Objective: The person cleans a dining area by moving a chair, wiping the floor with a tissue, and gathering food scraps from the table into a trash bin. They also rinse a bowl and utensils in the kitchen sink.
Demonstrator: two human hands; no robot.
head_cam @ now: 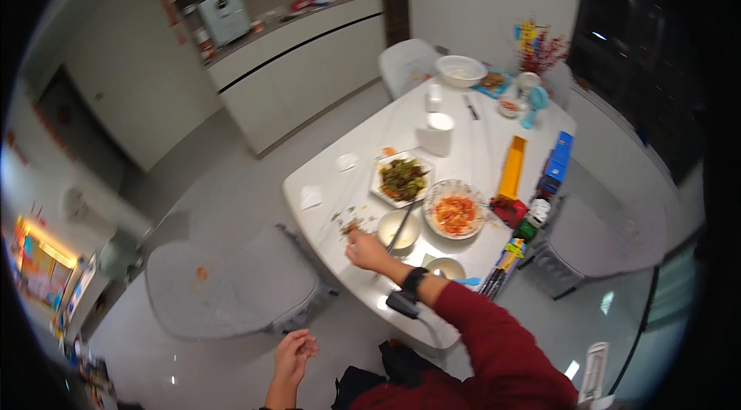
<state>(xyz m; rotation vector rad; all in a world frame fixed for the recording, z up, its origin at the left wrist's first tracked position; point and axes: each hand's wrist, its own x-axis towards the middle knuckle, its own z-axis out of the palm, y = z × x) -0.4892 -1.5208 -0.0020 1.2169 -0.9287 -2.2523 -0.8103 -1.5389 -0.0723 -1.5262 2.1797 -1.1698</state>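
Note:
My right hand (pixel 366 250), with a black band on the wrist, reaches over the white table (pixel 370 280). Its fingers are curled down at a small heap of food scraps (pixel 349 228); whether they pinch anything is hidden. Just beside it stands a white bowl (pixel 398 229) with some pale content. Dark chopsticks (pixel 403 225) slant across that bowl, their lower end near my wrist. Behind are a plate of leafy greens (pixel 402 180) and a patterned dish of reddish-orange food (pixel 455 210). My left hand (pixel 294 355) hangs off the table's near side, fingers loosely bent, holding nothing.
A bowl with a spoon (pixel 447 267) and a black device (pixel 402 304) lie by my right forearm. Toy trucks (pixel 512 170) line the table's right side. Grey chairs (pixel 231 283) flank the table. A white canister (pixel 437 133) and crumpled tissues (pixel 311 196) stand farther back.

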